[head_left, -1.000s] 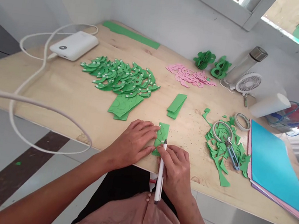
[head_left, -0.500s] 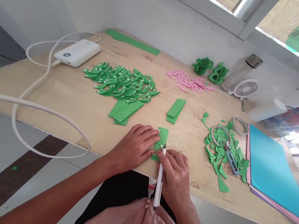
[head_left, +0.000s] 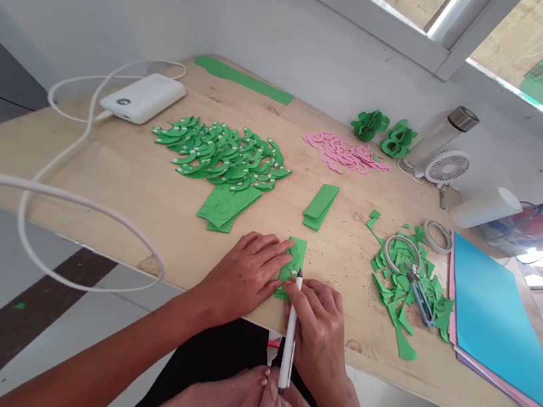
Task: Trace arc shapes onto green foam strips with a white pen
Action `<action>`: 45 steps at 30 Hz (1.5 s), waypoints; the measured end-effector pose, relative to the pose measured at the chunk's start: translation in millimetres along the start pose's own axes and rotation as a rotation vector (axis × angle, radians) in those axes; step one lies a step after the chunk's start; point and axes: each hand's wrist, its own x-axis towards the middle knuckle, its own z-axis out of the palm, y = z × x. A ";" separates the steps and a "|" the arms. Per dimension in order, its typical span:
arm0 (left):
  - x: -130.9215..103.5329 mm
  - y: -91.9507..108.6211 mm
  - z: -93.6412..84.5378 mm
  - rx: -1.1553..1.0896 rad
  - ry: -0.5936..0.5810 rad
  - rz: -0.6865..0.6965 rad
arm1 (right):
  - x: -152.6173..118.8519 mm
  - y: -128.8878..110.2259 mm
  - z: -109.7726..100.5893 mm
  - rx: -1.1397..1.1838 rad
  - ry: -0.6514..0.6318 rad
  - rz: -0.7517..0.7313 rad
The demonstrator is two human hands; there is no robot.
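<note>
Near the table's front edge lies a green paper strip. A curved green cut-out with small white tabs seems to rest on it, partly covered by my fingers. My left hand lies across the strip's left side, fingers flat and pressing down. In my right hand is a white pen, its dark tip pointing away from me over the strip's right edge. The right thumb or fingertip touches the strip's lower part. Whether the tip touches the paper I cannot tell.
Green curved cut-outs are piled beyond my left hand, above marked green sheets. Folded green paper lies ahead. Rightward are green scraps, small scissors, tape rolls and a blue sheet. A white cable loops at left.
The whole view has shifted slightly, so the table sits a little lower. Both hands, the pen and the strip keep nearly the same places relative to each other.
</note>
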 end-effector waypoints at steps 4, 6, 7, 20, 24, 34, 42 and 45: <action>-0.1 1.2 -0.1 0.011 -0.001 -0.001 | 1.3 -0.5 -0.5 0.002 0.012 -0.008; -0.3 1.4 -0.1 0.014 0.005 -0.001 | 1.4 -0.2 -0.2 0.004 0.008 -0.004; -0.4 1.3 -0.1 0.016 0.008 -0.002 | 1.2 0.3 0.0 0.004 0.005 -0.002; -2.2 0.7 0.3 0.050 -0.010 0.000 | -0.8 3.1 0.3 0.018 -0.030 -0.010; -2.2 0.2 -0.1 0.047 -0.009 -0.004 | -0.2 3.1 0.5 0.015 -0.027 -0.009; -1.5 0.3 2.0 0.049 0.009 0.004 | 0.8 0.3 -0.2 0.023 -0.023 0.005; -1.9 -0.3 1.1 0.008 0.000 -0.006 | -0.9 2.2 1.3 0.026 0.007 -0.008; -1.6 -0.4 0.0 -0.007 -0.002 -0.008 | -1.7 1.8 2.0 0.021 0.021 -0.011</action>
